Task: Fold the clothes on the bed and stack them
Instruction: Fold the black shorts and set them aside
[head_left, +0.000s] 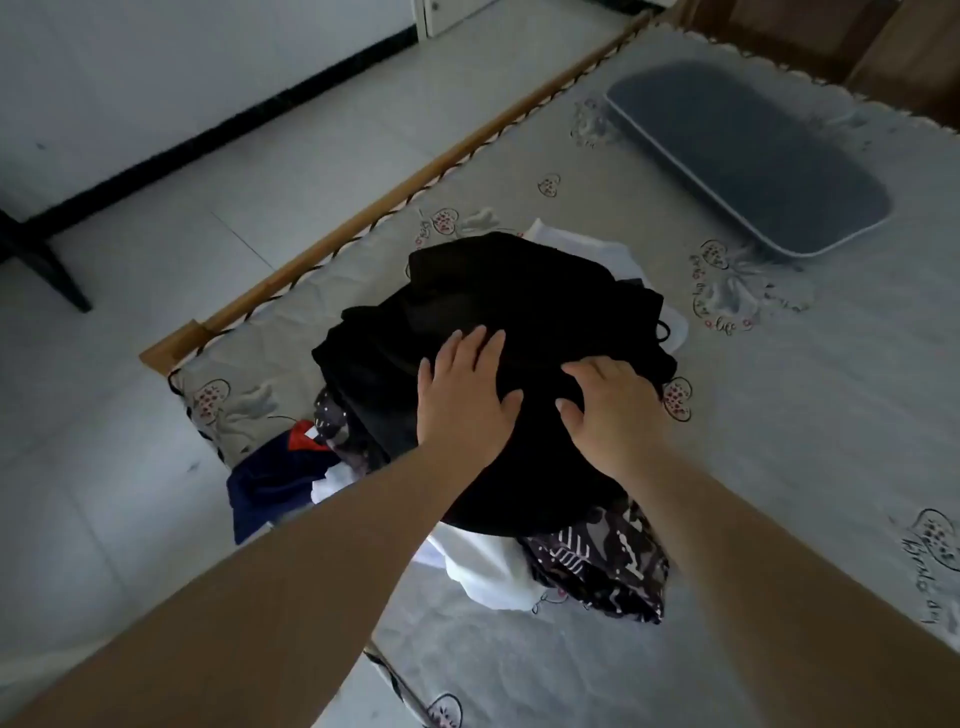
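Note:
A pile of clothes lies near the left edge of the bed (675, 649). On top is a crumpled black garment (519, 296). My left hand (462, 400) rests flat on it with fingers spread. My right hand (608, 415) lies beside it, its fingertips curled into the black cloth. Under the black garment I see white cloth (483, 577), a dark patterned garment (608, 566) at the near right, and a navy garment with red trim (270, 483) hanging over the bed's edge.
A grey flat pillow (748, 156) lies at the far right of the bed. The wooden bed rail (415, 182) runs along the left side, with tiled floor (156, 260) beyond it. A dark furniture leg (47, 265) stands at far left.

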